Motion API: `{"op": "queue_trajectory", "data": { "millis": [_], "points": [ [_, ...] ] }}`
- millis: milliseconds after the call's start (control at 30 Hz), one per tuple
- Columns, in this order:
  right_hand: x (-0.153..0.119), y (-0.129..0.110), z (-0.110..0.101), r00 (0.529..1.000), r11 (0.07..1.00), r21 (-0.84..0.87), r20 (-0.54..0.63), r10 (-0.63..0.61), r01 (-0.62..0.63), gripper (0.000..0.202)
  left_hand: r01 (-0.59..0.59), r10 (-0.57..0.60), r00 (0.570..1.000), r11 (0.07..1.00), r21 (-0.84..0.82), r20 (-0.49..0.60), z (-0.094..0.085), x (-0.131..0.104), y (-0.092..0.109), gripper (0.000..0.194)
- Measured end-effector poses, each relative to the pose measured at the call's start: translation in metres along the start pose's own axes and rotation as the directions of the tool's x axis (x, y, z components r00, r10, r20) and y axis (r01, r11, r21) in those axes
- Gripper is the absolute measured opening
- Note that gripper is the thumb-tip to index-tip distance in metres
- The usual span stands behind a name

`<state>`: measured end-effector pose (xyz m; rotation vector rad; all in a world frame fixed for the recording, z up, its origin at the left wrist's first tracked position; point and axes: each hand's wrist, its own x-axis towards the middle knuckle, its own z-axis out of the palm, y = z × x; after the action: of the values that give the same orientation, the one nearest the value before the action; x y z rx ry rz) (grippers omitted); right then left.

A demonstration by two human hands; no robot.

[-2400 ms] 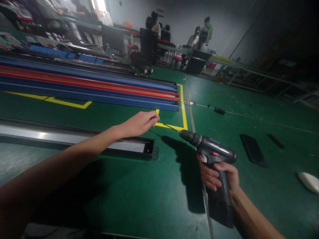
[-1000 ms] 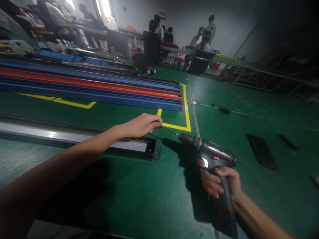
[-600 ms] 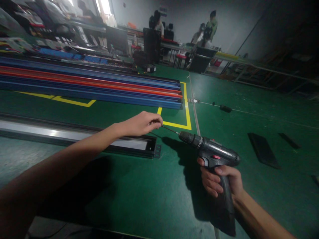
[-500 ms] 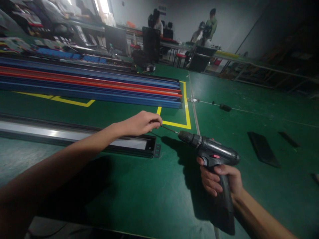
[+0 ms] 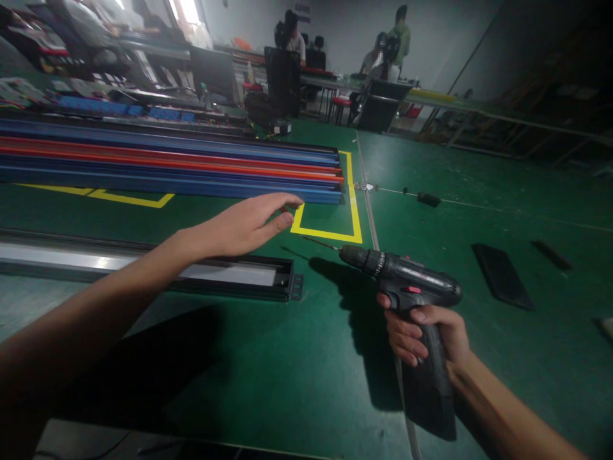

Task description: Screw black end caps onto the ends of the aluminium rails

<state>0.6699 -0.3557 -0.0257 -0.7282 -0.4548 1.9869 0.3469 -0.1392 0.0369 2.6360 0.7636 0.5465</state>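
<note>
My right hand (image 5: 421,335) is wrapped round the handle of a black cordless drill (image 5: 407,281), which points left. From its chuck sticks a long thin bit (image 5: 322,243). My left hand (image 5: 249,223) holds nothing; its fingers reach out, thumb apart, a little up and left of the bit's tip. Below that hand lies a long black channel profile (image 5: 244,278) with a pale strip along its inside and a slotted tab (image 5: 297,287) at its right end. My left forearm crosses over the profile and hides part of it.
Several long blue and red profiles (image 5: 215,167) lie behind, near yellow tape (image 5: 355,211) on the green table (image 5: 268,370). Flat black pieces (image 5: 502,276) rest at right. A thin cord with a black piece (image 5: 428,199) runs across the table. People sit and stand farther back.
My left hand has let go of the drill bit and moved left and slightly up, its fingers opening. The drill stays in my right hand, almost in the same place.
</note>
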Motion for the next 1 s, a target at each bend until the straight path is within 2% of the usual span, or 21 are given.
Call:
{"op": "queue_trajectory", "data": {
  "millis": [67,133,267,367,500,733,1000],
  "points": [
    [-0.001,-0.003,0.000,1.000,1.000,-0.002,-0.011,0.002,-0.002,0.030,-0.014,0.003,0.994,0.996,0.093,0.113,-0.004,-0.014,0.008,0.062],
    [-0.002,-0.006,0.000,1.000,1.000,-0.001,-0.022,0.008,-0.008,0.028,-0.070,0.033,0.970,0.986,0.150,0.241,0.001,-0.030,0.015,0.065],
    [-0.003,-0.014,-0.004,0.999,0.999,-0.005,-0.003,0.036,-0.036,0.030,-0.148,0.069,0.949,0.959,0.243,0.307,0.024,-0.054,0.018,0.072],
    [-0.003,-0.019,-0.014,0.996,0.999,-0.006,0.071,0.052,-0.051,0.033,-0.156,0.080,0.949,0.959,0.236,0.304,0.034,-0.059,0.014,0.068],
    [-0.003,-0.025,-0.026,0.985,0.998,-0.012,0.164,0.061,-0.060,0.034,-0.196,0.139,0.954,0.959,0.205,0.264,0.037,-0.059,0.009,0.066],
    [-0.004,-0.033,-0.038,0.982,0.996,-0.019,0.166,0.088,-0.086,0.035,-0.255,0.227,0.959,0.953,0.165,0.169,0.041,-0.058,-0.002,0.070],
    [-0.006,-0.039,-0.040,0.972,0.983,-0.046,0.147,0.181,-0.176,0.035,-0.247,0.230,0.963,0.961,0.121,0.138,0.040,-0.057,0.001,0.068]
  ]
}}
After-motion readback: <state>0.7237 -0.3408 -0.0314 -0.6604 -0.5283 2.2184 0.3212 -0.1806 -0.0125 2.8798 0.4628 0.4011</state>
